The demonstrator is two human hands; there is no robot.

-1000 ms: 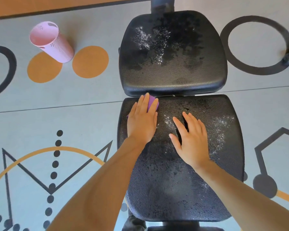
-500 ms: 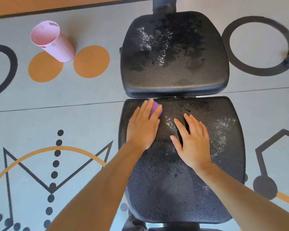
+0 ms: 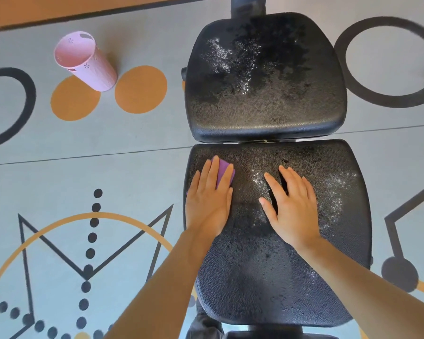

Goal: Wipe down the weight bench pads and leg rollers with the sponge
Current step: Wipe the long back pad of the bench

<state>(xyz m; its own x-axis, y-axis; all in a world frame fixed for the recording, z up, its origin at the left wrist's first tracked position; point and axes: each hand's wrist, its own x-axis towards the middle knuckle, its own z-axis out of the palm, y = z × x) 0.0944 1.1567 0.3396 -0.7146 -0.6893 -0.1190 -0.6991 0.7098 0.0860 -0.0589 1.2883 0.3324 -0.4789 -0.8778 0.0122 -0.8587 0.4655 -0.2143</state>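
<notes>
The weight bench presents two black textured pads end to end, separated by a narrow gap; the near pad (image 3: 279,277) lies directly below the camera, and the far pad (image 3: 264,113) lies beyond it, with a dark upright post (image 3: 248,6) at its far end. The left hand (image 3: 207,204) lies flat near the left far corner of the near pad, fingers straight and close together, pressing down on the purple sponge (image 3: 224,173); the sponge sits between palm and pad surface, and only its far right corner shows past the fingertips. The right hand (image 3: 291,206) rests palm down on the middle of the near pad, fingers extended and slightly spread, thumb angled toward the left hand; it holds nothing, and the two hands are apart. Both pads show wet dark patches and glinting droplets; the droplets gather on the far half of the far pad and to the right of the right hand on the near pad. A pink cylindrical container (image 3: 86,61) with small cut-out flowers stands on the floor mat (image 3: 108,148) to the left of the far pad, well apart from the bench, its open top toward the camera; the mat is grey with orange discs, black rings, dotted lines and angular outlines.
</notes>
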